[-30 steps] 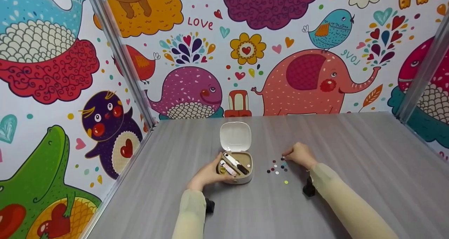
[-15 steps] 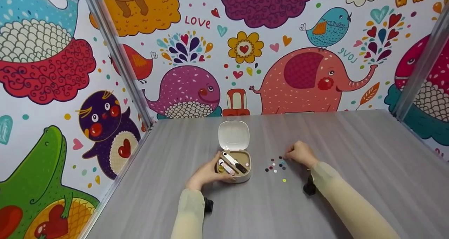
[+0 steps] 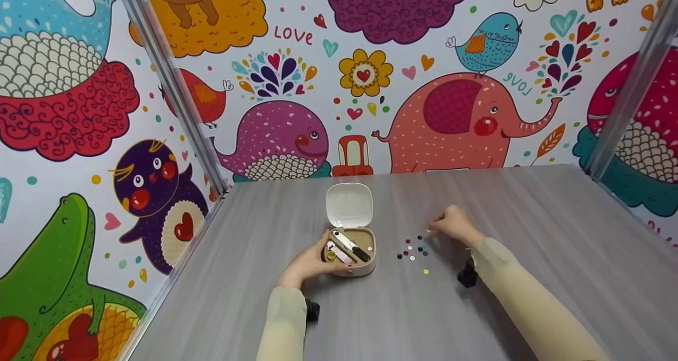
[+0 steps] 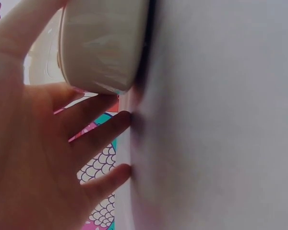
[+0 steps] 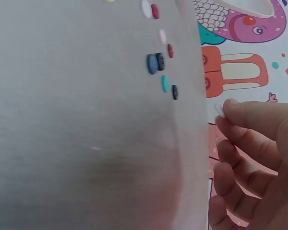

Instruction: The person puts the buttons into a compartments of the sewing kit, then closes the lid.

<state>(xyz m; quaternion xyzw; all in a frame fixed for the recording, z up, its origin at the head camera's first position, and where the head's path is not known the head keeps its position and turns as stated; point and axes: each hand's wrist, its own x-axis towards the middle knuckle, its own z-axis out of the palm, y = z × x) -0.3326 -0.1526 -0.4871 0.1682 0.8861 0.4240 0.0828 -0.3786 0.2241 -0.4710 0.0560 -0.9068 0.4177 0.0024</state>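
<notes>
Box (image 4: 105,43) against left fingers (image 4: 98,136): glossy plastic
Disc (image 5: 220,110) between right fingers (image 5: 252,146): smooth, plastic-looking
Tabletop (image 3: 402,318) beneath fingers: satin, streaked

I could read a red "LOVE" (image 3: 294,35) on the patterned wall (image 3: 402,55), just above the coloured drops (image 3: 271,78) over the purple whale (image 3: 280,133); a second "LOVE" (image 3: 517,83), in pale teal, stood on that same wall beside the coral elephant (image 3: 405,133), slanting, its letters reversed as in a mirror.
</notes>
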